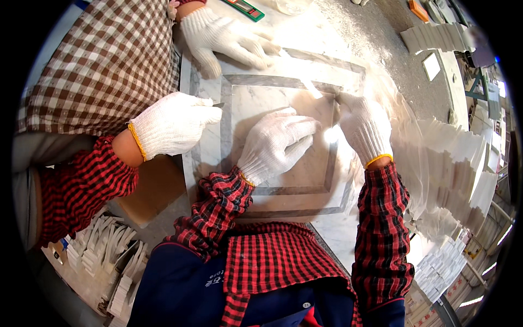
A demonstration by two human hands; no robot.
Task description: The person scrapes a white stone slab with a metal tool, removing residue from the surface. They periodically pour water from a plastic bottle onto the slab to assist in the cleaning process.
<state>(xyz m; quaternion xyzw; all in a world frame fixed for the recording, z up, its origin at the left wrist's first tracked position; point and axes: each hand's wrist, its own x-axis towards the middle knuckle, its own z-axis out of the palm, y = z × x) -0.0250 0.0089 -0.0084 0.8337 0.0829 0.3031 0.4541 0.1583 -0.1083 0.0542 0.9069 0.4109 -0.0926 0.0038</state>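
A square marble panel (283, 103) with grey border strips and pale veined fields lies before me. My left hand (280, 144), in a white knitted glove, rests on its middle with the fingers stretched to the right. On the panel's right side, my right hand (366, 128), gloved too, is closed near the grey strip. A thin dark bit shows at its fingertips, too small to name. From the left, a co-worker's gloved hand (171, 124) grips a small blade (219, 104) above the panel's left border. Another gloved hand (229, 43) of theirs lies spread on the far edge.
A co-worker in a brown checked apron (109, 65) stands close at left. Clear plastic sheeting (400, 125) hangs over the panel's right side. Stacked white strips (452, 163) stand at right, more strips (103, 245) at lower left. A green-edged tool (245, 8) lies at the far side.
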